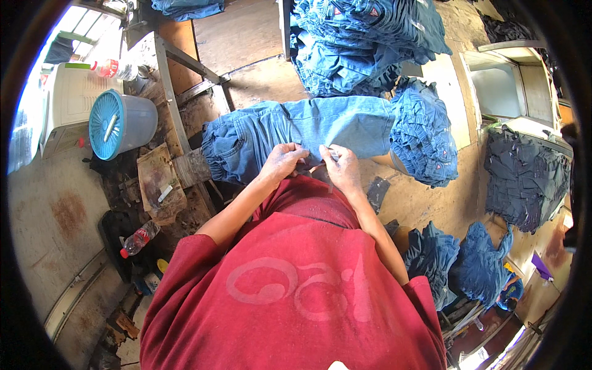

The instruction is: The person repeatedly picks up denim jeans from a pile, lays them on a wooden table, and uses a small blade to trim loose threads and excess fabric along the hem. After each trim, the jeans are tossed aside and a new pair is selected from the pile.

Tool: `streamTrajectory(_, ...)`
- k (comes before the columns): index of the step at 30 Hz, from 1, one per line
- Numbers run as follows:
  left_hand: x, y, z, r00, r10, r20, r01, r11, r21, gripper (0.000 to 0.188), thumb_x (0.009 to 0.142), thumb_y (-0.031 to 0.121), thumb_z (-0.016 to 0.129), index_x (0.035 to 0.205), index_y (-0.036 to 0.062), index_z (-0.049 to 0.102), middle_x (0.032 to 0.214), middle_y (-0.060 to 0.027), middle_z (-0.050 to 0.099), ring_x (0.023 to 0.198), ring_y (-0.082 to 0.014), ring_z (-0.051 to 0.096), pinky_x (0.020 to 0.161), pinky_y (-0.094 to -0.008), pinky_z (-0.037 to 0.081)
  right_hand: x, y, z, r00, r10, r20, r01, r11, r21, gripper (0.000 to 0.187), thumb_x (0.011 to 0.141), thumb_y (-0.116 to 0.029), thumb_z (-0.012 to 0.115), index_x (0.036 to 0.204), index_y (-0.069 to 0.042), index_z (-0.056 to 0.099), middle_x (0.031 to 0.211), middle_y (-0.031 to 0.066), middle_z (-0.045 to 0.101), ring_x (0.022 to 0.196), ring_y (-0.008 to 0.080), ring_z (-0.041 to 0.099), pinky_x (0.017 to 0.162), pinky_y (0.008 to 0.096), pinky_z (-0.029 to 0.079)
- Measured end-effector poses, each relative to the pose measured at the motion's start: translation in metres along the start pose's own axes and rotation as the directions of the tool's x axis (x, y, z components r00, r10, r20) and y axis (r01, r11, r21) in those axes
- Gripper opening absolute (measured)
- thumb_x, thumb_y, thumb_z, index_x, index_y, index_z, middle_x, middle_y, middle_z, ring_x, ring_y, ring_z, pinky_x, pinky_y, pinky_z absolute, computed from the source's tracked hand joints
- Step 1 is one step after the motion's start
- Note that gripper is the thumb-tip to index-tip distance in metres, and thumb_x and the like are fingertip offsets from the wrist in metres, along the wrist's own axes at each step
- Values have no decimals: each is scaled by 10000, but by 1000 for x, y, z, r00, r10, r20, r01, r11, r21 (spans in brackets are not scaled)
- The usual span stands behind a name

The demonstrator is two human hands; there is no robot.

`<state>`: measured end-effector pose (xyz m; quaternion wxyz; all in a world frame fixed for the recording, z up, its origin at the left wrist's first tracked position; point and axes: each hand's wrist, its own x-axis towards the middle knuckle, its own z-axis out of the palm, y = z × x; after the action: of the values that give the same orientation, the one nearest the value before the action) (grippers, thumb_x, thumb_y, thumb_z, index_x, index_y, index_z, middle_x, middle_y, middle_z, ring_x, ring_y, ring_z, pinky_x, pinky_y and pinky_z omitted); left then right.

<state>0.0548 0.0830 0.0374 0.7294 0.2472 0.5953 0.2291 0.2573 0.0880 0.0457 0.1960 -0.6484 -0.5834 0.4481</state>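
A light blue denim garment (333,120) with a gathered elastic band at its left end lies stretched crosswise in front of me, over a pale support (192,168) that sticks out at the left. My left hand (285,161) is closed, its fingers pinching the near edge of the denim. Just to the right, my right hand (341,169) pinches by the same edge, thumb and forefinger together. Whether something small sits between the fingertips cannot be made out. More gathered denim pieces (425,135) are bunched at the right end of the garment.
Tall denim piles (364,49) stand at the far side. Dark folded garments (524,176) lie at the right, and blue denim bundles (481,262) at the lower right. At the left are a blue-lidded bucket (139,126), a metal frame (172,92) and a plastic bottle (142,237).
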Motion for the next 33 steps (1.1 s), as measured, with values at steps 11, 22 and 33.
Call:
streamTrajectory(11,0,4,4,1000,-22,-18,22,999,29,206,982,252,694,907,61,709,815,-11,649,588,-101,535,529,-270,441,-3,9,3,999,-46,-29,46,999,21,387,1021,-342,685,831,-4,685,717,218,652,609,401,609,594,455,465)
streamTrajectory(22,-3,5,9,1000,-16,-17,17,997,79,254,1006,277,671,884,55,659,736,21,575,547,-80,482,559,-264,461,-7,8,-1,999,-40,5,39,997,69,398,1033,-319,668,837,27,665,697,149,653,612,214,565,629,394,474)
streamTrajectory(33,-13,37,-37,927,76,367,-221,901,372,915,879,-22,577,1705,39,189,1486,-206,633,796,-104,609,703,-275,542,-43,-11,-65,966,-47,-255,-35,951,-308,301,1021,-196,649,1215,-40,478,1047,252,664,968,468,692,801,538,545)
